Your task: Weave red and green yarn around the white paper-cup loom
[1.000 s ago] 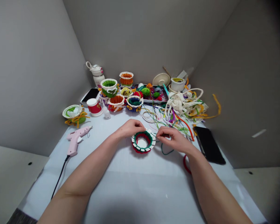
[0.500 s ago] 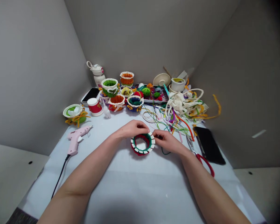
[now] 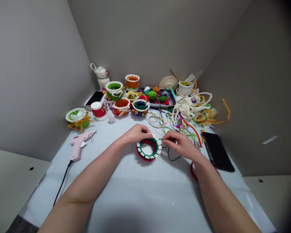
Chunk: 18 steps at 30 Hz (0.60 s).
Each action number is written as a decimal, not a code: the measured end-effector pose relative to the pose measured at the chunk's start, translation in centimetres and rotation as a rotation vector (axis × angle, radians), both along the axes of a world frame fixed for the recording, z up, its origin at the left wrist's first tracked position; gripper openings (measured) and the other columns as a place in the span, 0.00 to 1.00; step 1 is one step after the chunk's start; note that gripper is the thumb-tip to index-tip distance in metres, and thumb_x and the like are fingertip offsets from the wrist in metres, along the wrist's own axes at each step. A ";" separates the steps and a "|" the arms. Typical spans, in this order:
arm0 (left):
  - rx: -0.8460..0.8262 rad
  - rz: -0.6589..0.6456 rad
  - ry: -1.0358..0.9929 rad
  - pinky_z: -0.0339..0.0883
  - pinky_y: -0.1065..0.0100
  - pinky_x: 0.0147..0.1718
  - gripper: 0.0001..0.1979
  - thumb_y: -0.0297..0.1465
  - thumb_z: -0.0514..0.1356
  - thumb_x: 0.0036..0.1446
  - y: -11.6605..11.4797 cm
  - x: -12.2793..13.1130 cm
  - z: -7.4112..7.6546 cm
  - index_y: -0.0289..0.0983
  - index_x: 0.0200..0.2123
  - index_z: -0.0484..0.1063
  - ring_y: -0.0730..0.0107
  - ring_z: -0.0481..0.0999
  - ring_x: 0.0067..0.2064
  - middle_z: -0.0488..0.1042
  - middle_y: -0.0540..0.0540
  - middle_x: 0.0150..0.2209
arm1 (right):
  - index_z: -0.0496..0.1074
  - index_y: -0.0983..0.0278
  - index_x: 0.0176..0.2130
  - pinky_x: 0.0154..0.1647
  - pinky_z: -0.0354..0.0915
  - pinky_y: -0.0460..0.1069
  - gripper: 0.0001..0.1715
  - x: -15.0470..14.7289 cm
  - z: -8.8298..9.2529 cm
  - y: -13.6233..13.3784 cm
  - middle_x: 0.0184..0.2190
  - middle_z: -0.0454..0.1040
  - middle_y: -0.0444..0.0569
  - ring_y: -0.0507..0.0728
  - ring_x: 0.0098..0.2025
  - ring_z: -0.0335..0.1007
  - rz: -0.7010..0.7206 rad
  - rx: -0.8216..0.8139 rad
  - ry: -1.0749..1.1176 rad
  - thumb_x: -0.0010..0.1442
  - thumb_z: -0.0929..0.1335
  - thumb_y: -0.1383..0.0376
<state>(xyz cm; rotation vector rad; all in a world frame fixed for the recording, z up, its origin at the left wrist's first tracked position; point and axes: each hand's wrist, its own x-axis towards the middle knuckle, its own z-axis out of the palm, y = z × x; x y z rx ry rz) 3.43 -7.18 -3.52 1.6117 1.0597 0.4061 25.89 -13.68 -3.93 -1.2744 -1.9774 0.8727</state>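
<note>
A small round basket (image 3: 157,150) with white slit tabs around its rim and red and green yarn woven between them rests near the middle of the table. My left hand (image 3: 140,133) is closed on its back rim, thumb and fingers pinching the tabs. Just right of the rim, my right hand (image 3: 178,143) pinches a strand of green yarn (image 3: 170,156), which trails down onto the table. Partly hidden under my right forearm are the red-handled scissors (image 3: 193,172).
To the left lie a pink glue gun (image 3: 79,145) and a red paper cup (image 3: 99,111). Several yarn-woven cups, such as the blue one (image 3: 140,109), stand at the back. A heap of white trim (image 3: 190,108) and a black phone (image 3: 218,151) are on the right.
My right hand has moved a little right, away from the basket's rim, with the green yarn between its fingers. My left hand stays on the rim.
</note>
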 end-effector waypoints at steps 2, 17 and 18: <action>-0.005 0.012 0.003 0.62 0.71 0.29 0.15 0.39 0.64 0.46 -0.1 0.1 0.0 0.32 0.29 0.75 0.74 0.68 0.28 0.74 0.47 0.27 | 0.73 0.62 0.33 0.31 0.61 0.48 0.08 -0.3 0.3 -0.2 0.30 0.73 0.47 0.54 0.32 0.66 -0.013 0.041 0.007 0.61 0.66 0.62; 0.011 -0.008 0.017 0.61 0.71 0.29 0.15 0.40 0.62 0.46 0.4 -0.3 -0.6 0.33 0.30 0.74 0.74 0.68 0.28 0.73 0.48 0.28 | 0.71 0.64 0.31 0.31 0.60 0.45 0.08 -0.2 0.5 -0.6 0.28 0.70 0.45 0.51 0.30 0.63 0.136 -0.059 -0.028 0.60 0.65 0.66; 0.012 -0.012 0.021 0.60 0.71 0.28 0.15 0.40 0.62 0.46 0.4 -0.4 -0.5 0.33 0.29 0.73 0.74 0.67 0.27 0.72 0.49 0.26 | 0.72 0.65 0.31 0.30 0.59 0.45 0.08 -0.2 0.2 -0.4 0.28 0.70 0.44 0.51 0.29 0.62 0.149 -0.119 -0.012 0.60 0.65 0.65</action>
